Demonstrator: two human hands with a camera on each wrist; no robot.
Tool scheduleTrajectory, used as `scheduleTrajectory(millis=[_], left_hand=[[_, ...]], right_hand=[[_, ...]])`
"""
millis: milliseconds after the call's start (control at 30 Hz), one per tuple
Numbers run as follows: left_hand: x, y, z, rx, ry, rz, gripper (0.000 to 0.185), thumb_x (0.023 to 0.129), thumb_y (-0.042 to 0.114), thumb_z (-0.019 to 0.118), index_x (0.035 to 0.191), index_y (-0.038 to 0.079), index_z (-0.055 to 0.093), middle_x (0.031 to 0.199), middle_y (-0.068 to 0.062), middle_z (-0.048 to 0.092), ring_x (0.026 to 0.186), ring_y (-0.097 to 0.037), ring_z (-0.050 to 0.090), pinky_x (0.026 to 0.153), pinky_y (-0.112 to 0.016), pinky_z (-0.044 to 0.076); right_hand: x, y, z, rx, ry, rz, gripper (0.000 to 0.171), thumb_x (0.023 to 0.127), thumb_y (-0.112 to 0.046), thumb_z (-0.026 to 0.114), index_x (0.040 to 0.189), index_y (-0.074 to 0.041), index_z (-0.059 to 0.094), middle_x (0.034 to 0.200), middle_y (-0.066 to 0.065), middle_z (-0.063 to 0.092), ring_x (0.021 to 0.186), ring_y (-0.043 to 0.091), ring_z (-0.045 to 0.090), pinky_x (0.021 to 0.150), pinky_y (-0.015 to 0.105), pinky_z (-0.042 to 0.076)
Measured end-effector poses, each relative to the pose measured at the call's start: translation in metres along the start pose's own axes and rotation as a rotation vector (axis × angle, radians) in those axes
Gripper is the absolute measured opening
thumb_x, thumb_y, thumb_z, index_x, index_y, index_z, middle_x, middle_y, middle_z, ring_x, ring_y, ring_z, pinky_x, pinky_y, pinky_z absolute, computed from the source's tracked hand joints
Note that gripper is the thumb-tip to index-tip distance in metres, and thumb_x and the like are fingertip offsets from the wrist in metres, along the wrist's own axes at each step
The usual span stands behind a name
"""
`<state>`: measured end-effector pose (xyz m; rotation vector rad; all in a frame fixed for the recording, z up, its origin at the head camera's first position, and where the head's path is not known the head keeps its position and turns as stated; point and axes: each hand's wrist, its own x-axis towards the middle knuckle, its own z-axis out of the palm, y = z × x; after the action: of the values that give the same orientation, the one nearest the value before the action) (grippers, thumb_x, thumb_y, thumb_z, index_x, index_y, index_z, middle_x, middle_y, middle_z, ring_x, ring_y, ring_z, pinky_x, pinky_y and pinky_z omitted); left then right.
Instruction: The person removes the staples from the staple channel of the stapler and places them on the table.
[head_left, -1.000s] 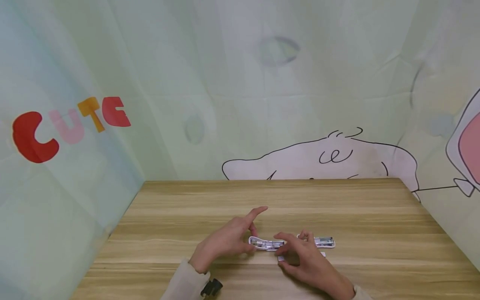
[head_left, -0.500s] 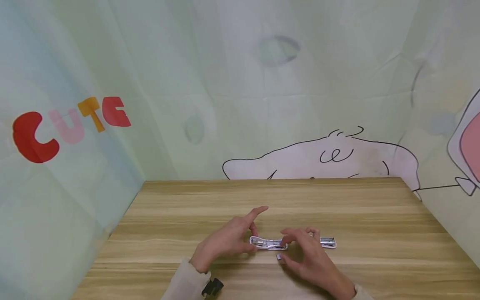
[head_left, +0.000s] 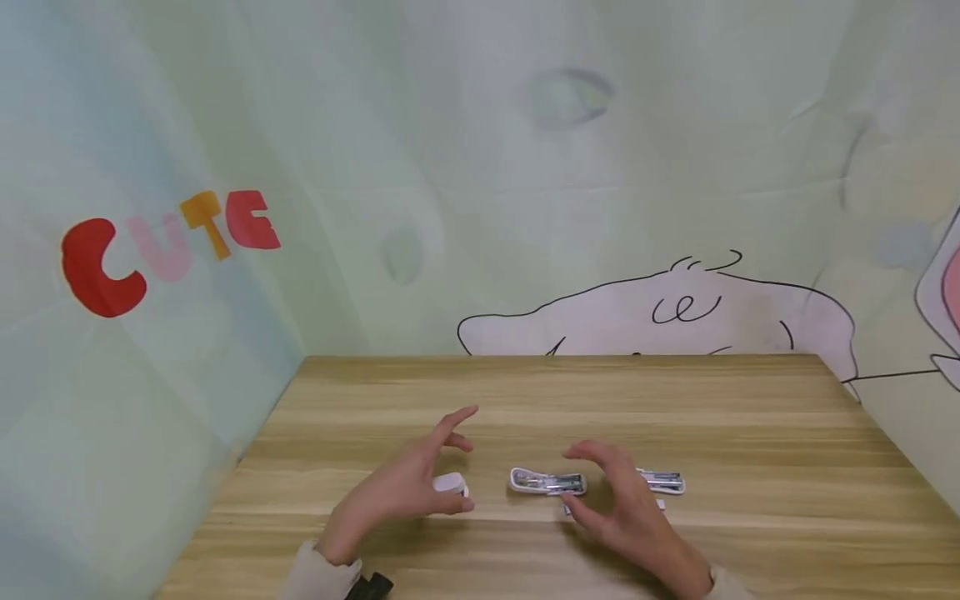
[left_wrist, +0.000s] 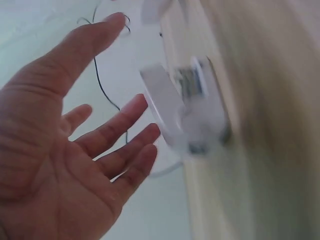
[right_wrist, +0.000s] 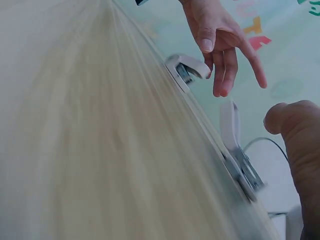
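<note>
The left hand [head_left: 401, 487], fingers loosely spread and empty, partly hides a white stapler [head_left: 450, 482] in the head view; the right wrist view reveals that stapler's raised top [right_wrist: 196, 65]. The right hand [head_left: 626, 500], also empty, spreads thumb and forefinger wide, an opened stapler [head_left: 546, 482] just left.

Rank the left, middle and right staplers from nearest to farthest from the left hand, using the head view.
1. Left stapler, partly behind the left hand.
2. Middle stapler, between it and the right hand.
3. Right stapler, partly hidden, past the right hand.
</note>
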<state>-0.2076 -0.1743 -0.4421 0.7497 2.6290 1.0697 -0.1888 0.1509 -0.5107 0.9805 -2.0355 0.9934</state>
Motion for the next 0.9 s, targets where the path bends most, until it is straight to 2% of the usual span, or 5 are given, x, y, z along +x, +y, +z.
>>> scheduleTrajectory(millis=[200,267,533,733,900], left_hand=[[-0.027,-0.018,-0.010,-0.022,0.148,-0.011,0.115,0.070,0.033,0.092,0.156,0.047,0.016,0.132,-0.002,0.063,0.125,-0.025,0.056,0.104,-0.055,0.042],[-0.031,-0.023,-0.008,-0.050,0.184,-0.004,0.114,0.071,0.032,0.092,0.156,0.044,0.018,0.130,-0.002,0.065,0.126,-0.024,0.057,0.105,-0.056,0.042],[-0.035,-0.034,0.012,-0.348,0.224,-0.007,0.097,0.081,0.020,0.085,0.155,0.035,0.025,0.121,-0.010,0.070,0.115,-0.022,0.065,0.102,-0.047,0.047],[-0.033,-0.033,0.021,-0.374,0.279,-0.027,0.090,0.082,0.012,0.083,0.153,0.032,0.031,0.110,-0.002,0.073,0.107,-0.019,0.068,0.096,-0.032,0.050],[-0.033,-0.034,0.024,-0.390,0.276,-0.021,0.090,0.083,0.006,0.081,0.154,0.028,0.030,0.108,-0.005,0.073,0.105,-0.022,0.068,0.093,-0.031,0.052]], right_hand=[[0.013,-0.008,0.030,0.066,-0.028,0.040,0.071,0.071,-0.012,0.086,0.135,-0.005,0.055,0.126,0.004,0.065,0.125,0.022,0.056,0.112,0.021,0.032],[0.018,-0.010,0.041,0.086,-0.037,0.057,0.074,0.071,-0.012,0.086,0.138,-0.006,0.053,0.125,0.002,0.066,0.126,0.021,0.055,0.112,0.022,0.031],[0.037,-0.022,0.084,0.046,-0.113,0.071,0.083,0.071,-0.022,0.089,0.141,-0.008,0.048,0.110,-0.012,0.070,0.114,0.014,0.062,0.097,0.039,0.033],[0.049,-0.032,0.105,-0.021,-0.208,0.114,0.083,0.070,-0.030,0.090,0.139,-0.013,0.049,0.099,-0.017,0.073,0.116,0.014,0.059,0.099,0.044,0.031],[0.051,-0.035,0.114,-0.047,-0.251,0.135,0.082,0.072,-0.032,0.089,0.141,-0.017,0.048,0.093,-0.019,0.074,0.110,0.012,0.060,0.098,0.042,0.032]])
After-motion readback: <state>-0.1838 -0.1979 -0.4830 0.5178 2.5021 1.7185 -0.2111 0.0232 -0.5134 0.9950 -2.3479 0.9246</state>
